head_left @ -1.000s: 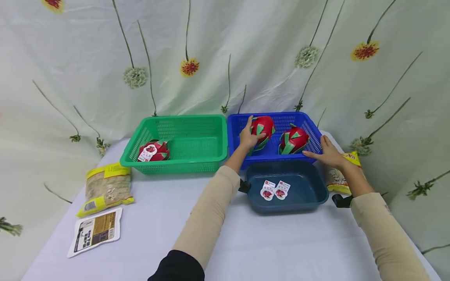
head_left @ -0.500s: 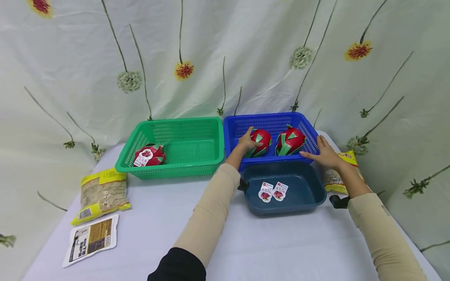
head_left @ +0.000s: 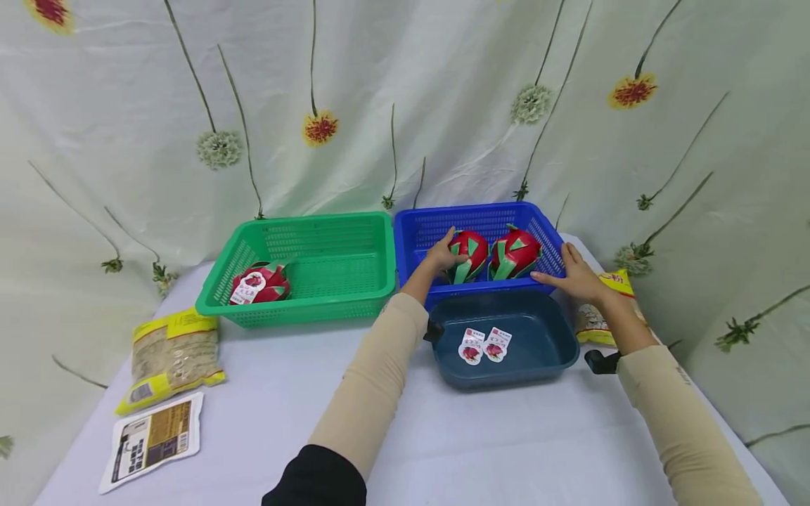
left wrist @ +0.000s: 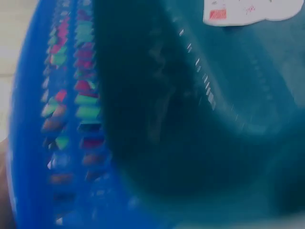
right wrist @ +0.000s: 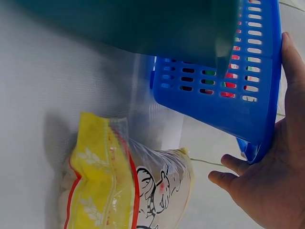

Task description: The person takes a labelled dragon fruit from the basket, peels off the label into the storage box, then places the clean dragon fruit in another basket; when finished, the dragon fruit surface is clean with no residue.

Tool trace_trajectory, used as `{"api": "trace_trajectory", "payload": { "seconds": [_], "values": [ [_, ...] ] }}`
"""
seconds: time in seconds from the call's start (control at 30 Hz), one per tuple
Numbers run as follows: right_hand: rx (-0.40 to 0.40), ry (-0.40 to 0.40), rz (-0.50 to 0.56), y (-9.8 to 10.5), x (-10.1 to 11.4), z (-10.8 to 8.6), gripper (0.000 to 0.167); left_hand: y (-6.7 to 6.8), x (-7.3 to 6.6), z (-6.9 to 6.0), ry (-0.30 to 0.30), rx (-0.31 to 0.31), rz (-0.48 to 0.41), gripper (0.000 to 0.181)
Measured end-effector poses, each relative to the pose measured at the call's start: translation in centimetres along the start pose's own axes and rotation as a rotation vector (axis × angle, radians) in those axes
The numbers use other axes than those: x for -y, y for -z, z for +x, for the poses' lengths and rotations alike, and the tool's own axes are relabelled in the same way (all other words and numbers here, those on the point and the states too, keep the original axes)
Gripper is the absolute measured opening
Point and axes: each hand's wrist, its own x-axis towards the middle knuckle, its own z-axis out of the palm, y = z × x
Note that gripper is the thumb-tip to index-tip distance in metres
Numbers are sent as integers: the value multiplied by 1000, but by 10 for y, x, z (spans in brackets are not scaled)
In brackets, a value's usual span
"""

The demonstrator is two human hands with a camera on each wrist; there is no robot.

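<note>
A blue plastic basket [head_left: 424,221] holds two red dragon fruits with green scales, side by side. My left hand [head_left: 438,258] grips the left dragon fruit [head_left: 470,254], thumb across its near side and fingers behind. Beside it lies the other dragon fruit [head_left: 516,253]. My right hand [head_left: 579,275] holds the basket's right rim; in the right wrist view its fingers hook around that rim. Through the left wrist view's blue wall holes [left wrist: 86,112], red and green fruit shows, blurred. A dark blue basin [head_left: 515,376] in front contains two dragon fruit stickers [head_left: 484,346].
A green basket [head_left: 335,306] to the left holds a dragon fruit [head_left: 261,282] bearing a white sticker. Farther left lie a yellow-edged bag [head_left: 174,357] and a flat white-edged packet [head_left: 154,439]. Another yellow bag [right wrist: 107,171] stands near my right hand. A flowered curtain [head_left: 354,70] hangs behind.
My left hand has lowered its dragon fruit into the blue basket and shifted it right, closer to the other one. My right hand stays at the rim. The head view has turned slightly.
</note>
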Motion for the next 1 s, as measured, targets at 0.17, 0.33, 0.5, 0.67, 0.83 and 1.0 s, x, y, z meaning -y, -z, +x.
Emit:
{"api": "trace_trajectory", "payload": {
  "seconds": [0.17, 0.33, 0.5, 0.67, 0.83, 1.0],
  "values": [
    [12, 21, 11, -5, 10, 5, 112, 0, -1, -6, -20, -114, 7, 93],
    [12, 25, -6, -5, 16, 7, 111, 15, -37, -67, 46, -107, -65, 86],
    [-2, 25, -12, -5, 15, 8, 112, 30, -54, -110, 5, 2, -131, 80],
    [7, 28, -12, -6, 10, 7, 112, 55, -57, -134, -113, 57, 22, 73],
    [12, 17, -27, -4, 6, 2, 111, 96, -77, -178, -243, -23, 177, 66],
    [11, 15, -31, 0, 4, -3, 110, 142, -77, -251, -373, -284, 195, 58]
  ]
}}
